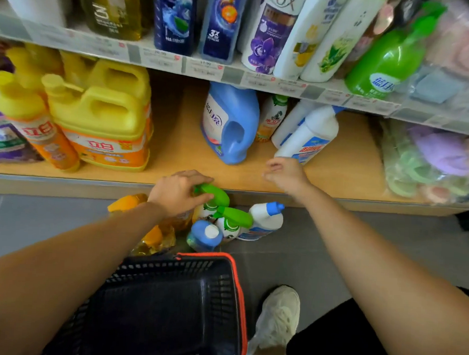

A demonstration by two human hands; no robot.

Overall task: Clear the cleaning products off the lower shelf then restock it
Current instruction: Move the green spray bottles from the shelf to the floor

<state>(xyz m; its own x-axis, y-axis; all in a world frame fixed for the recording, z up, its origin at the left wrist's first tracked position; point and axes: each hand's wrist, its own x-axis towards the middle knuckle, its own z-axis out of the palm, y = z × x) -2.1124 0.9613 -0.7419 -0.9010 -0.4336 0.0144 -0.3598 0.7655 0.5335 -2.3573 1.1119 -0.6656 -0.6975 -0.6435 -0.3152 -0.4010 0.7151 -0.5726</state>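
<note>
Head view, looking down at the lower shelf [180, 146] and the floor before it.

My left hand [180, 193] is down at the shelf's front edge, fingers curled over the green trigger head of a spray bottle [217, 195], thumb under it. That bottle stands in a cluster on the floor: a second spray bottle [235, 217] touching it, a white bottle with blue cap [266, 217] just beside, a small blue bottle [205, 234] nearer me, and orange bottles [141, 207] under my wrist.

My right hand [285, 173] hangs over the shelf's front edge, fingers loosely curled, holding nothing. A tilted white bottle [310, 138] lies just beyond it; a blue detergent jug [228, 124] stands to its left.

Yellow jugs [108, 114] sit well apart at the shelf's left. The black basket [204, 255] is by my knees.
</note>
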